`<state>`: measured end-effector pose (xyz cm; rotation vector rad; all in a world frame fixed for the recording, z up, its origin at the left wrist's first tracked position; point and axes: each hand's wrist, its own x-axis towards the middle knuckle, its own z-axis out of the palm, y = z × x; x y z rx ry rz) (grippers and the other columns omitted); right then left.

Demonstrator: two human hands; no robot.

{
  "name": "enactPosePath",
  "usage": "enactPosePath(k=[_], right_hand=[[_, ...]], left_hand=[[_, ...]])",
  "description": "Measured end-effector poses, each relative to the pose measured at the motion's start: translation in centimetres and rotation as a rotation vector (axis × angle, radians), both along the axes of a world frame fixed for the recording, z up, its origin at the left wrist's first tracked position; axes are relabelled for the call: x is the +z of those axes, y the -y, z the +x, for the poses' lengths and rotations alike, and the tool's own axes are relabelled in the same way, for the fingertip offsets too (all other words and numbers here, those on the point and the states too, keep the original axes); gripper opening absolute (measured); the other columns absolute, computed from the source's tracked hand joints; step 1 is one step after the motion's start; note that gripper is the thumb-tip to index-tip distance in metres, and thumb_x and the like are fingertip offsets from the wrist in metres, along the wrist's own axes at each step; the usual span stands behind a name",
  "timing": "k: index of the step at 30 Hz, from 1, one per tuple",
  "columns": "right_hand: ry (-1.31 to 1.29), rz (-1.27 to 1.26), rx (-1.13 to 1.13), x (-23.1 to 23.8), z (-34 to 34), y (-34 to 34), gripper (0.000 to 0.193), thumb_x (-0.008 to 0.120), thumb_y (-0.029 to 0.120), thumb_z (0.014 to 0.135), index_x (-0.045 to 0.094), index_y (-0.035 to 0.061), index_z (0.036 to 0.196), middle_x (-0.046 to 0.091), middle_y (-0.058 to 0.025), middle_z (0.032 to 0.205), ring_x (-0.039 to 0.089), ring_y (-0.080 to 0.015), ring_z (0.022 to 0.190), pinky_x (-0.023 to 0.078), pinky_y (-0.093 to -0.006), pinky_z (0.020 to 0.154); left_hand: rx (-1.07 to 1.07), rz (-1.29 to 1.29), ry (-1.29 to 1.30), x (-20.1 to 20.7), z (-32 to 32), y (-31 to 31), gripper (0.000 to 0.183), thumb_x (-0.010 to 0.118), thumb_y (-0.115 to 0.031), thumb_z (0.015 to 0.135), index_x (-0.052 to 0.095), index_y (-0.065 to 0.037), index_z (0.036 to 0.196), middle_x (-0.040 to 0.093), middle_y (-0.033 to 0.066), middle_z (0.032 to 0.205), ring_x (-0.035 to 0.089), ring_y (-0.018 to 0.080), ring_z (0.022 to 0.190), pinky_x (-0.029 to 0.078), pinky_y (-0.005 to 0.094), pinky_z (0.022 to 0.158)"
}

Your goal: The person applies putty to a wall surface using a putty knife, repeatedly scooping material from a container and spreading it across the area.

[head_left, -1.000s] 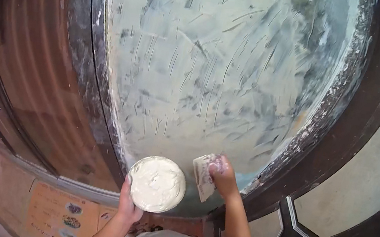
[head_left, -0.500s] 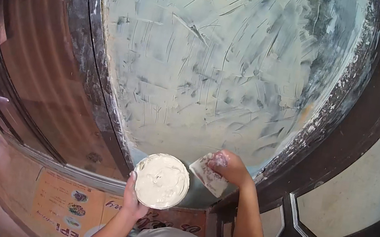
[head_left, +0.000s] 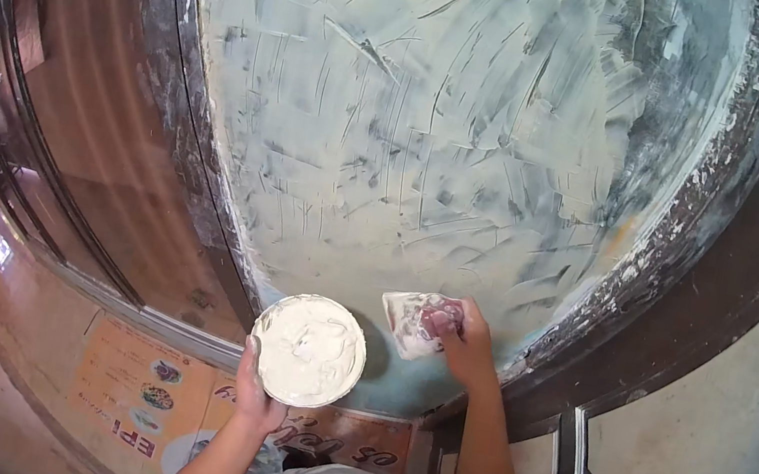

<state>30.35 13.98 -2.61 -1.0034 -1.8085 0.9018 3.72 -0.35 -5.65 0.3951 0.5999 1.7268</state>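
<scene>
My left hand (head_left: 255,396) grips a round tub of creamy white putty (head_left: 308,351) from its left and lower side. The paste fills it near the rim, its top ridged and swirled. To the right of the tub, my right hand (head_left: 463,338) is closed on a flat, squarish putty spreader (head_left: 407,321), smeared with white and reddish-brown patches. The spreader is apart from the tub. In front of both hands rises a wall panel (head_left: 364,153) coated in pale, streaky putty, with darker bluish-grey showing through.
A dark, paint-spattered frame (head_left: 205,105) borders the panel at left, another (head_left: 666,227) at right. Brown glazed panels (head_left: 98,106) stand further left. Dark wooden panelling with pale insets (head_left: 692,424) is close to my right arm. An orange printed banner (head_left: 118,394) lies low at left.
The spreader has turned and risen slightly, its blade now pointing toward the upper left. The tub has shifted a little left and up in view. The whole view has tilted slightly.
</scene>
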Motion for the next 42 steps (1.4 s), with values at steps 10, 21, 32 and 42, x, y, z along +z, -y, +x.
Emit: enactPosePath(k=[10,21,32,42], right_hand=[[0.010,0.623,-0.008,-1.6,-1.7,3.4,0.024,0.069,0.009,0.086,0.065,0.0050,0.108,0.068,-0.0137,0.094,0.063,-0.0351,0.082,0.053,-0.0430,0.070],[0.161,0.178,-0.196,-3.7,3.1,3.4,0.024,0.058,0.021,0.099,0.063,0.0047,0.116,0.068,-0.0136,0.095,0.065,-0.0227,0.080,0.053,-0.0370,0.072],[-0.420,-0.187,0.111,3.6,-4.5,4.5,0.026,0.057,0.025,0.102,0.054,0.0041,0.117,0.063,-0.0055,0.102,0.062,-0.0124,0.079,0.056,-0.0289,0.064],[0.119,-0.060,0.415,10.2,-13.8,4.8,0.027,0.067,0.020,0.091,0.064,-0.0008,0.108,0.067,-0.0056,0.092,0.062,-0.0137,0.082,0.051,-0.0303,0.076]], left_hand=[[0.124,-0.038,0.000,-0.7,4.1,-1.2,0.064,0.035,-0.054,0.104,0.040,-0.007,0.147,0.048,0.0131,0.146,0.050,0.0291,0.131,0.041,0.0435,0.111],[0.101,-0.006,0.013,0.2,1.7,-0.9,0.064,0.036,-0.054,0.103,0.039,-0.008,0.148,0.047,0.0124,0.147,0.050,0.0298,0.132,0.042,0.0439,0.111],[-0.042,0.109,0.094,2.3,-4.4,1.1,0.068,0.039,-0.055,0.102,0.031,-0.011,0.152,0.040,0.0132,0.153,0.046,0.0327,0.136,0.045,0.0514,0.108],[-0.212,0.191,0.186,3.1,-8.5,2.6,0.071,0.039,-0.054,0.102,0.024,-0.010,0.156,0.033,0.0141,0.158,0.038,0.0334,0.142,0.036,0.0548,0.114]])
